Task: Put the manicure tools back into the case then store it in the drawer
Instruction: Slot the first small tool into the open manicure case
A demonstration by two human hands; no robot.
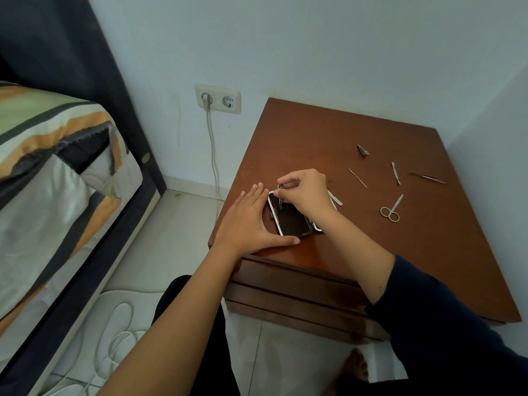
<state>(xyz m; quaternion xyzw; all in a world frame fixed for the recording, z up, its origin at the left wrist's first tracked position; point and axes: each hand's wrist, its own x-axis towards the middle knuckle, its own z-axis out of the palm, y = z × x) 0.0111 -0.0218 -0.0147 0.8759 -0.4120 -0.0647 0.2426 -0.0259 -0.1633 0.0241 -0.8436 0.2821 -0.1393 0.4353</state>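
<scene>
Both forearms reach out from under my view, the right one in a dark blue sleeve. To my left I see one bed with a striped cover in orange, grey and pale green. Ahead stands one brown wooden table against the wall, with drawer fronts stacked under its near edge. On the wall beside it is one double socket with a single pale cable plugged in.

On the table's near left corner lies the case: one dark, flat, rounded rectangle with a white rim, opened out, its second half mostly hidden under my right wrist. My left hand lies flat and spread against the case's left edge, thumb along its near end, steadying it. My right hand is pinched shut on a small metal tool at the case's far end; I cannot tell which tool it is.

Loose on the table to the right I count six tools, well apart: one pair of scissors, one tweezers, one slim pusher, one thin needle-like pick, one small folded clipper, and one file poking out from behind my right hand.
</scene>
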